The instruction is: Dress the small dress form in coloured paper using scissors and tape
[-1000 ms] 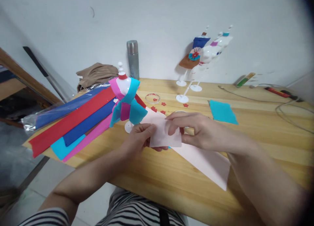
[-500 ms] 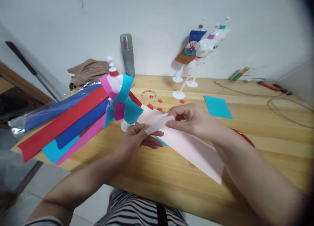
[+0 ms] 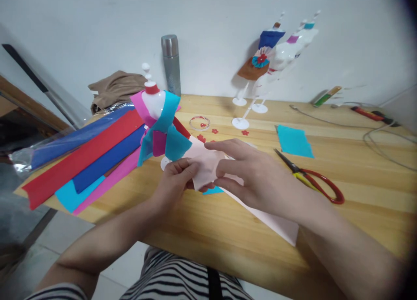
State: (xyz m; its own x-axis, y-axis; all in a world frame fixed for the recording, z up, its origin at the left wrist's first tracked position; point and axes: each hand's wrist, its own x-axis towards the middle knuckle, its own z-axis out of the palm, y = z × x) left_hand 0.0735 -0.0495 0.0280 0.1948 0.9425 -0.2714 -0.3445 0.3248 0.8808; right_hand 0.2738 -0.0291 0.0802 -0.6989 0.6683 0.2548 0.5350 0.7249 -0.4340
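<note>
over table (image 3: 208, 230), left hand (image 3: 178, 176) pinches pink piece (image 3: 203, 169), now showing broader; right hand (image 3: 250, 174) splayed.

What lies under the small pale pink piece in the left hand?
Below the small pink piece, a longer pink strip and part of a turquoise piece show on the table. The rest is covered by that piece, the left hand and the right hand.

Pale pink sheets (image 3: 203, 171): two. Dress forms (image 3: 158, 106): four; one left, three far right. Flask (image 3: 171, 67): one. Scissors (image 3: 297, 171): one pair, right. Loose red flowers (image 3: 201, 138): at least four.
</note>
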